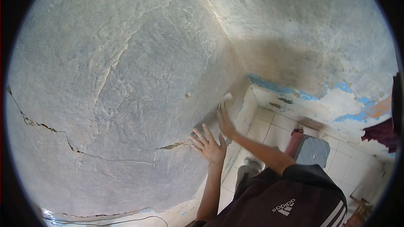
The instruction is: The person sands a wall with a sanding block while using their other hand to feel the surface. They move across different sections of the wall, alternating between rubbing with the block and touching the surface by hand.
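My left hand (pixel 207 146) lies with its fingers spread against the grey plastered wall (pixel 139 71), beside the right end of a crack (pixel 172 146). Up and to the right of it, my right hand (pixel 226 120) is at the same wall close to the corner, its fingers stretched out and slightly blurred. A small whitish spot or lump (pixel 227 97) shows just past the right fingertips; whether the hand touches it is unclear. Dark shadow falls around both hands.
Long cracks (pixel 71 145) run across the left wall, with a small chipped hole (pixel 187 95) above the hands. Blue paint (pixel 273 87) peels on the adjoining wall. Below are floor tiles (pixel 280 136), a grey-blue slab-like object (pixel 313 151), dark red cloth (pixel 383 134) and a cable (pixel 139 218).
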`<state>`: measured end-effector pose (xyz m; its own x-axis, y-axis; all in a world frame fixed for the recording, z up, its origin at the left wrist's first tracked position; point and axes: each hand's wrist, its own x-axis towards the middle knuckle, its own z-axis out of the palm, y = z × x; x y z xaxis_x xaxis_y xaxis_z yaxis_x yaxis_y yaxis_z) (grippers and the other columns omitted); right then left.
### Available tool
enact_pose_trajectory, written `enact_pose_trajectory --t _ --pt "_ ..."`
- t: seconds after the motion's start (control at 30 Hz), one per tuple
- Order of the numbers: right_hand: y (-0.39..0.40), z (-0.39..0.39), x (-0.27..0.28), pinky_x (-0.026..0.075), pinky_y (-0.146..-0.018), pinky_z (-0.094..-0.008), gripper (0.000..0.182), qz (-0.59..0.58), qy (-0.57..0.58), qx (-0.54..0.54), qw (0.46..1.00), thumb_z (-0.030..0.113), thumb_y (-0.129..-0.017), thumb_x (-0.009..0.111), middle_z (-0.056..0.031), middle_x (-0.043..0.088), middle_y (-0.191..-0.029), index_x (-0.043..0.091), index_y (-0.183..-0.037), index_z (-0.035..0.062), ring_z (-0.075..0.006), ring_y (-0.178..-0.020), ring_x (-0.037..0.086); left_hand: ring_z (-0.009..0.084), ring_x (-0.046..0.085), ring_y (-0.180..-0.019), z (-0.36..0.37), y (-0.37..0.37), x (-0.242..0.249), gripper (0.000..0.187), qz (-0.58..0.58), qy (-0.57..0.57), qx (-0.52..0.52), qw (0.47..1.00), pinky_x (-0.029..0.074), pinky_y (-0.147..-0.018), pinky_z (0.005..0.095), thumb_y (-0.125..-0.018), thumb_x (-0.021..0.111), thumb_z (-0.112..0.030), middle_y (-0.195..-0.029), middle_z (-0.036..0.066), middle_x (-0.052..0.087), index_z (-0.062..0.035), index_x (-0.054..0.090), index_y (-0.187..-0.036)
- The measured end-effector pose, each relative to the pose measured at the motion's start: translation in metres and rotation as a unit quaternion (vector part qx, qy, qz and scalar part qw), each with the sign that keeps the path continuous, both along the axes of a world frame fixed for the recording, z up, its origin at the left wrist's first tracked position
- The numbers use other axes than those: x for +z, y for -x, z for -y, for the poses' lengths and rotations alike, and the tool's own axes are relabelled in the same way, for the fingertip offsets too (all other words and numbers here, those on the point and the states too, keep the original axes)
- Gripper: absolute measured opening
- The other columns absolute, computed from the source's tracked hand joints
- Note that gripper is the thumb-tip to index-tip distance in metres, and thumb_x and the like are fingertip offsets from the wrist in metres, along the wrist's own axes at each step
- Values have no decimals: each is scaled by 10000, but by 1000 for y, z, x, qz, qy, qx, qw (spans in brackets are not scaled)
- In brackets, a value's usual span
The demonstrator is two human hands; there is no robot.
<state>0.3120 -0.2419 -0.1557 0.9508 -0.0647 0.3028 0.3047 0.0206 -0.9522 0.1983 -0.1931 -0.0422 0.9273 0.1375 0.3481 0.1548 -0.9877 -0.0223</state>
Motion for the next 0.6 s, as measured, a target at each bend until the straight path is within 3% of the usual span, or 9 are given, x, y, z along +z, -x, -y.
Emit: enact_pose_trajectory --t 0.1,0.13,0.17,0.2,0.23,0.27,0.3,0.53,0.6 --pt "33 -19 -6 90 -1185 -523 610 36 20 46 998 269 -1025 344 -312 124 -1549 164 -1485 -89 -499 -1437 62 546 50 -1426 11 -17 -2 792 5 25 -4 1000 118 -1083 701 -889 564 -435 -1581 272 94 -117 241 -1538" --pt "35 -17 2 90 -1179 -542 603 21 329 94 940 269 -1024 342 -313 132 -1547 179 -1480 -91 -512 -1430 64 588 99 -1396 10 -24 -6 787 18 14 -12 1000 127 -1069 713 -882 557 -419 -1571 285 121 -88 256 -1530" --pt "34 -17 8 90 -1174 -562 597 4 604 129 787 270 -1023 340 -315 139 -1544 195 -1475 -92 -525 -1424 67 588 99 -1396 11 -29 -5 787 21 11 -13 1000 127 -1069 713 -882 557 -419 -1571 285 121 -88 256 -1530" --pt "21 -19 -4 103 -1184 -525 579 -11 540 61 839 263 -1027 320 -305 154 -1546 210 -1472 -90 -495 -1432 95 582 72 -1403 13 -33 -3 794 21 6 -21 1000 120 -1073 710 -883 561 -438 -1571 292 107 -83 262 -1527" --pt "10 -18 -15 103 -1184 -525 579 -10 541 57 839 263 -1027 320 -305 154 -1546 210 -1472 -90 -495 -1432 95 576 44 -1411 15 -36 -1 801 21 3 -29 999 112 -1076 708 -883 566 -456 -1570 299 93 -78 268 -1524" --pt "-7 -1 8 106 -1187 -505 579 -41 272 0 961 266 -1030 307 -297 148 -1552 204 -1475 -90 -476 -1440 91 576 44 -1411 16 -38 4 801 26 6 -33 999 112 -1076 708 -883 566 -456 -1570 299 93 -78 268 -1524" --pt "-31 21 35 108 -1191 -485 580 -59 -17 -57 997 269 -1032 293 -289 142 -1557 197 -1477 -89 -457 -1448 86 584 27 -1407 21 -42 12 823 43 31 -40 998 97 -1076 708 -877 574 -455 -1563 318 72 -64 251 -1525" --pt "-54 38 98 123 -1186 -478 599 -2 55 -56 997 276 -1029 291 -275 77 -1573 142 -1494 -71 -448 -1450 84 592 -88 -1396 39 -69 89 884 134 144 -41 980 -3 -1071 709 -872 593 -435 -1549 354 -27 -26 174 -1534" --pt "-33 27 87 129 -1179 -503 593 130 172 -46 975 241 -1024 294 -268 78 -1575 118 -1497 -70 -460 -1445 95 595 -97 -1393 42 -76 94 881 153 161 -42 974 -10 -1063 718 -876 589 -440 -1549 353 -30 -26 173 -1533"
